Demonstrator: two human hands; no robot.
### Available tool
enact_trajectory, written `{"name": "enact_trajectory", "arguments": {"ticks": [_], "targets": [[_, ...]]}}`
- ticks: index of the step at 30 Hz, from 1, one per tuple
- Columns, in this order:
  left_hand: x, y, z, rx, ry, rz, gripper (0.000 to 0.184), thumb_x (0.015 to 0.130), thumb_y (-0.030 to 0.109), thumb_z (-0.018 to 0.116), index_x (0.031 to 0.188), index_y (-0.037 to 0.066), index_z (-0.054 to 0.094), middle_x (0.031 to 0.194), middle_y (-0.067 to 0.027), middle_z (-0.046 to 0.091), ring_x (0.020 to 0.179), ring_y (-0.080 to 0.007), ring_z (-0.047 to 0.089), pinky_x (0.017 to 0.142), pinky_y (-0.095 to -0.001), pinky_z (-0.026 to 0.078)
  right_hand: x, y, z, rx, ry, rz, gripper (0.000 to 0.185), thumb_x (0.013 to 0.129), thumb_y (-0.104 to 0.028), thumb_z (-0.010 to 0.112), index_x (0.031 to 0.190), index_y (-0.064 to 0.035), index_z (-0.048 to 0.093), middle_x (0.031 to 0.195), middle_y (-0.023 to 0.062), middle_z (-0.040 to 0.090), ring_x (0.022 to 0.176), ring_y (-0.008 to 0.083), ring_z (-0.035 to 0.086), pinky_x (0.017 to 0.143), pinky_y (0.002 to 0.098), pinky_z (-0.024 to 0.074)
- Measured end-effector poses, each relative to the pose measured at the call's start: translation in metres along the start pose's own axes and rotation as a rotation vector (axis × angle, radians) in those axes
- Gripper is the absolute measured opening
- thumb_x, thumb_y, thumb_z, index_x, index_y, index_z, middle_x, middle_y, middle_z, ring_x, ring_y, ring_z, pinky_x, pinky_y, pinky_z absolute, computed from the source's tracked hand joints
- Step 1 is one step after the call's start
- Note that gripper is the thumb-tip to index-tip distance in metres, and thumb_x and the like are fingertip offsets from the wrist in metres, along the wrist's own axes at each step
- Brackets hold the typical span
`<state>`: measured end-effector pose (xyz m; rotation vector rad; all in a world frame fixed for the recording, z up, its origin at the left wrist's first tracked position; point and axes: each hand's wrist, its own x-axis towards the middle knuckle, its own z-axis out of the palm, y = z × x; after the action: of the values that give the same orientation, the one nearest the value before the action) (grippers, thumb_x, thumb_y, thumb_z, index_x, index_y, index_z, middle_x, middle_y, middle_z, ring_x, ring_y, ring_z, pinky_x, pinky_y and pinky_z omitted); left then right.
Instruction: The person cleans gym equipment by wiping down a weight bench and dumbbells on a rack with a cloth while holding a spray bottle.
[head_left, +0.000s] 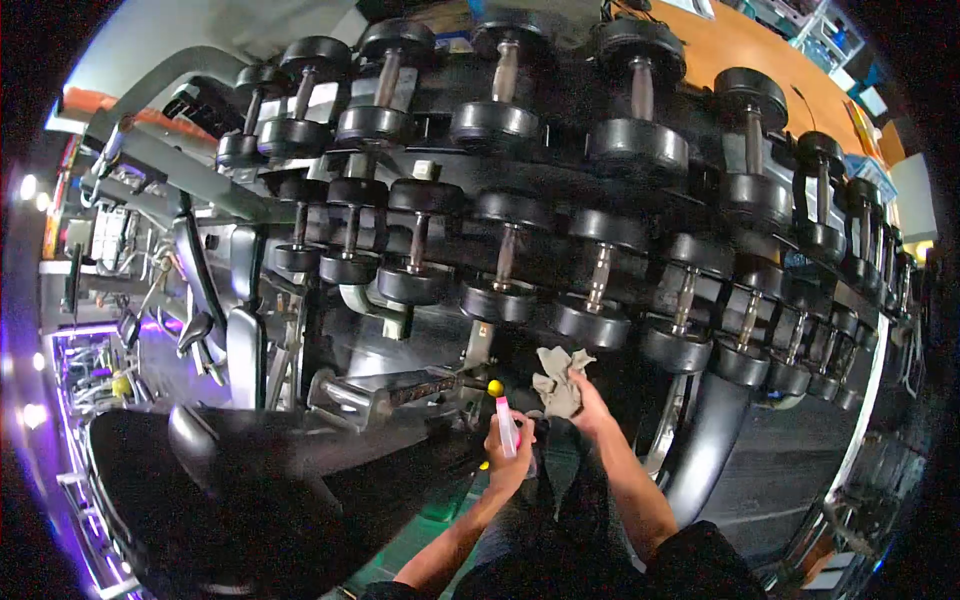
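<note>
My left hand (508, 455) is closed around a spray bottle (507, 425) with a white and pink head; its lower part is mostly hidden by my fingers. Just beyond that head shows a round yellow knob (495, 387). In my right hand (592, 408) is a crumpled grey-beige cloth (560, 382), bunched up and sticking out past the fingers. Both hands are held low in front of my body, close together but apart. Ahead of them stands a rack with two rows of black dumbbells (505, 257); neither hand touches these.
A black padded bench (300, 490) fills the lower left. Upper-row dumbbells (640, 100) lie behind the lower ones. A wooden counter (770, 60) runs along the back right. Weight machines (150, 270) stand at the left, and a grey rack leg (705, 435) slants down at the right.
</note>
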<state>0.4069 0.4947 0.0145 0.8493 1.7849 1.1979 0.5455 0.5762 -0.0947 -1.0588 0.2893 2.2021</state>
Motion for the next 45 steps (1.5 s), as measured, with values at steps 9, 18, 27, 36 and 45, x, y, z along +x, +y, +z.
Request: {"name": "enact_trajectory", "arguments": {"ticks": [9,18,27,36,45], "targets": [[0.024,-0.012,-0.024,0.091,-0.146,0.070,0.020,0.084,0.004,0.065,0.098,0.002,0.052,0.076,-0.0066,0.062,0.058,-0.0145,0.063,0.053,-0.0277,0.048,0.076,0.055,0.030,0.023,-0.136,-0.276,0.046,0.096,-0.042,0.048,0.132,-0.0138,0.046,0.123,0.0049,0.057,0.110,0.0221,0.057,0.092,0.0390,0.0465],[0.023,-0.027,-0.018,-0.038,-0.073,-0.126,0.024,0.080,0.000,0.067,0.099,0.001,0.052,0.087,-0.0084,0.064,0.060,-0.0134,0.062,0.056,-0.0274,0.050,0.166,0.054,0.009,0.462,0.189,-0.118,0.038,0.091,-0.035,0.042,0.109,-0.0056,0.059,0.106,0.0104,0.065,0.096,0.0281,0.062,0.090,0.0420,0.0477],[0.020,-0.048,-0.024,0.103,-0.054,0.135,0.023,0.076,0.001,0.070,0.092,0.003,0.053,0.086,-0.0126,0.065,0.078,-0.0246,0.066,0.069,-0.0344,0.052,0.208,0.040,0.029,0.592,0.237,-0.259,0.028,0.096,-0.033,0.042,0.106,-0.0144,0.060,0.107,0.0023,0.063,0.098,0.0210,0.059,0.085,0.0382,0.0503],[0.017,-0.031,-0.032,0.091,-0.198,-0.135,0.028,0.077,0.001,0.071,0.098,0.001,0.052,0.084,-0.0119,0.064,0.077,-0.0249,0.064,0.073,-0.0351,0.051,0.170,0.058,0.015,0.431,-0.464,-0.197,0.032,0.095,-0.019,0.035,0.108,-0.0011,0.058,0.105,0.0119,0.065,0.099,0.0262,0.061,0.089,0.0397,0.0492],[0.019,-0.037,-0.025,0.078,-0.059,0.007,0.014,0.078,0.004,0.067,0.090,0.002,0.059,0.086,-0.0117,0.064,0.075,-0.0194,0.062,0.067,-0.0331,0.050,0.144,0.070,0.033,0.402,0.033,0.125,0.030,0.096,-0.024,0.041,0.114,-0.0068,0.059,0.108,0.0086,0.064,0.099,0.0245,0.061,0.094,0.0389,0.0471]]}}
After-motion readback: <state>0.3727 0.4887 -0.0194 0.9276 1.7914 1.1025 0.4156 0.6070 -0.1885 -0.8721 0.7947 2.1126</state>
